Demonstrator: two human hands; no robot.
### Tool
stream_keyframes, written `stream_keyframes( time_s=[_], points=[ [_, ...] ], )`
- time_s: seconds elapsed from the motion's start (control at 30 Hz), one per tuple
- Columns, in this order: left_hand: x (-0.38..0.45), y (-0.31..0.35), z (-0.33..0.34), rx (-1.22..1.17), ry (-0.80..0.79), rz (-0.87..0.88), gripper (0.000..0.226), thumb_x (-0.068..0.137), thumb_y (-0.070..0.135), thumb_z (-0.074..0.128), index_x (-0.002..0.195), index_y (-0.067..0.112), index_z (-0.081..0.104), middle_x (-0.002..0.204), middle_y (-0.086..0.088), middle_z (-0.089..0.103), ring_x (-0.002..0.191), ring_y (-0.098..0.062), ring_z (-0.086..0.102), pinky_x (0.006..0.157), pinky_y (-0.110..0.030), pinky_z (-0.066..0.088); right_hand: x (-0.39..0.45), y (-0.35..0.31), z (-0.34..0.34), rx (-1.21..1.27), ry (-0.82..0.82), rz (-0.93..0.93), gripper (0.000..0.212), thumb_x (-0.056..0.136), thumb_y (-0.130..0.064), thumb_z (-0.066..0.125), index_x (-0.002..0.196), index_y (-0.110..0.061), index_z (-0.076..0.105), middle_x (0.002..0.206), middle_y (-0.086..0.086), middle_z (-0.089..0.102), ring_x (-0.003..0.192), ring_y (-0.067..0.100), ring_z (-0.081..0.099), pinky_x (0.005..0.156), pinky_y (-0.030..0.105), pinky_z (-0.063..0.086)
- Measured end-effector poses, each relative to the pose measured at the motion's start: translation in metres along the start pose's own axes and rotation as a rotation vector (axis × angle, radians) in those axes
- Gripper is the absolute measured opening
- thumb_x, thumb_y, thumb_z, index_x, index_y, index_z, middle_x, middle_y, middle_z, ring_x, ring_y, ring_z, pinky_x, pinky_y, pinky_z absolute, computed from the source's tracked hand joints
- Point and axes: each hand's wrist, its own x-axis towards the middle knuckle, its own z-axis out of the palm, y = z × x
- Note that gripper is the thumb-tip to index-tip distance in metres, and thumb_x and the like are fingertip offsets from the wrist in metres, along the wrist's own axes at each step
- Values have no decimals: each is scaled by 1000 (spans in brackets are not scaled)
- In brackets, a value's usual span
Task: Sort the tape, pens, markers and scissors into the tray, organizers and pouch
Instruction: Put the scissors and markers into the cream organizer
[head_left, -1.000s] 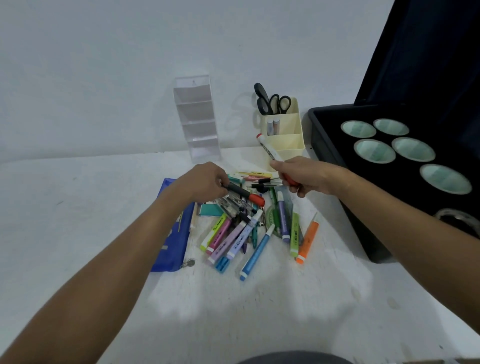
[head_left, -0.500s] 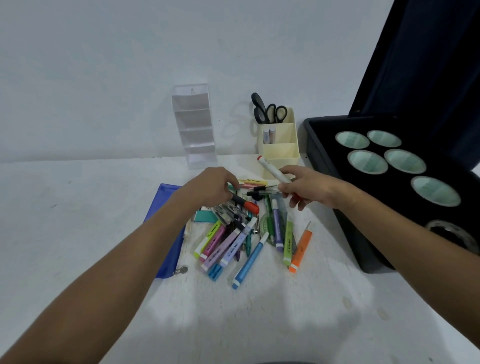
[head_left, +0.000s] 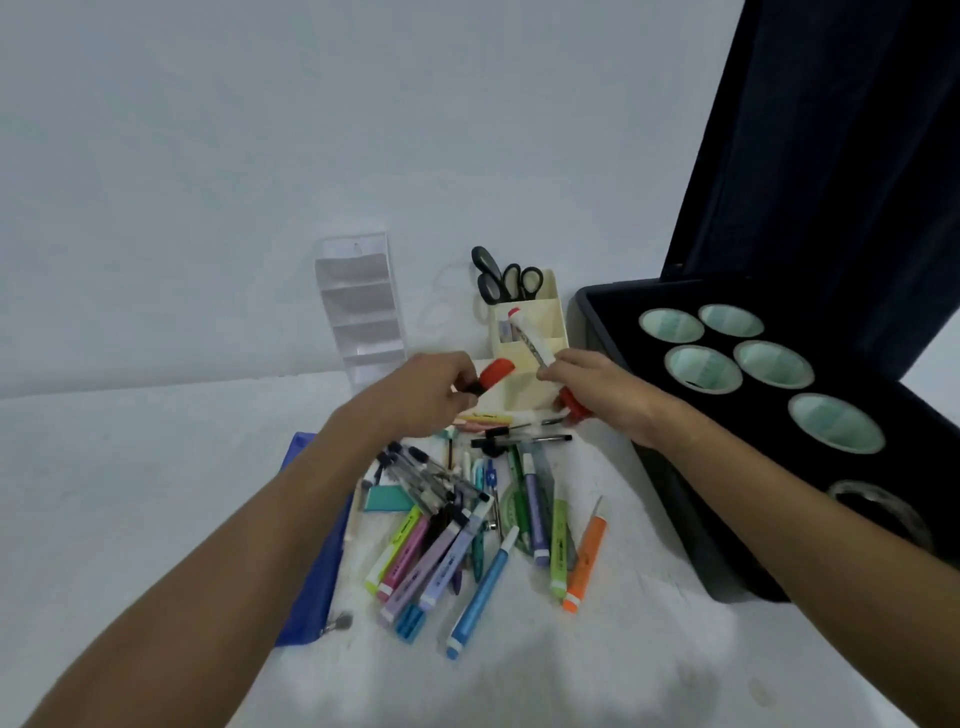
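My left hand (head_left: 434, 392): fingers curled round a black marker with a red cap (head_left: 492, 375), held above the pile. My right hand (head_left: 597, 387): fingers gripped a white marker (head_left: 530, 340), red tip up, in front of the cream organizer (head_left: 540, 332). Scissors (head_left: 506, 278) stood in its rear compartment. Loose pens and highlighters (head_left: 467, 525) lay on the worktop (head_left: 130, 493), blue pouch (head_left: 317, 545) left of them. Clear organizer (head_left: 363, 306) at the wall. Black tray (head_left: 675, 493) on the right held tape rolls (head_left: 774, 364).
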Motion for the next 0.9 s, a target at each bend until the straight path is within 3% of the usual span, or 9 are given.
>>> stream_keyframes(
  time_s=[0.1, 0.17, 0.23, 0.37, 0.5, 0.57, 0.67, 0.77, 0.9],
  points=[
    [12, 19, -31, -236, 205, 17, 18, 97, 28, 49, 114, 22, 49, 89, 0, 63, 72, -24, 63, 62, -33, 50, 4, -9, -15, 2, 76, -177, 23, 91, -33, 62, 107, -17, 64, 94, 8, 67, 83, 16, 64, 74, 31, 54],
    [22, 29, -45, -258, 300, 44, 25, 99, 30, 44, 123, 25, 49, 84, -2, 62, 74, -24, 65, 66, -35, 51, 7, -16, -19, 63, 164, -251, 22, 89, -24, 65, 110, -17, 63, 99, 10, 69, 87, 14, 65, 72, 26, 51],
    [36, 35, -54, -212, 338, 21, 28, 97, 29, 46, 124, 23, 53, 81, 0, 61, 72, -22, 61, 65, -33, 47, 14, -22, -23, 117, 244, -289, 23, 88, -15, 67, 110, -17, 60, 90, 10, 70, 77, 10, 65, 66, 20, 47],
    [73, 43, -62, -15, 177, -73, 28, 87, 22, 52, 113, 16, 59, 103, -6, 62, 84, -20, 56, 71, -30, 47, 33, -29, -35, 75, 351, -265, 14, 87, -18, 66, 100, -20, 61, 89, 11, 71, 82, 21, 70, 76, 41, 59],
    [101, 57, -61, 183, 8, -62, 22, 83, 14, 57, 102, 10, 66, 85, -5, 61, 72, -19, 54, 56, -26, 43, 50, -37, -41, -142, 476, -273, 14, 89, -22, 63, 100, -14, 63, 93, 4, 67, 86, 18, 64, 78, 34, 55],
    [113, 60, -58, 244, 18, -51, 22, 82, 9, 57, 103, 8, 65, 85, -7, 60, 70, -19, 53, 52, -25, 41, 57, -37, -38, -236, 509, -273, 15, 88, -18, 65, 98, -8, 64, 90, 7, 65, 81, 19, 59, 71, 28, 51],
    [124, 64, -49, 241, 53, -38, 20, 82, 8, 62, 102, 7, 64, 93, -9, 64, 72, -19, 55, 61, -29, 49, 67, -29, -32, -335, 500, -267, 9, 86, -12, 64, 90, -4, 65, 82, 6, 62, 73, 15, 54, 53, 9, 39],
    [129, 65, -39, 207, 120, -27, 6, 78, 5, 61, 79, 8, 56, 77, -7, 57, 59, -16, 49, 49, -27, 44, 75, -19, -26, -376, 491, -273, 9, 86, -11, 61, 90, -5, 68, 80, 5, 64, 76, 16, 58, 64, 16, 41],
    [131, 62, -25, 153, 152, -28, 22, 75, 2, 58, 66, 15, 42, 66, 0, 45, 57, -17, 46, 45, -25, 33, 84, -9, -22, -440, 449, -230, 12, 85, -12, 63, 94, -6, 70, 92, 9, 69, 86, 21, 63, 76, 29, 52]
  ],
)
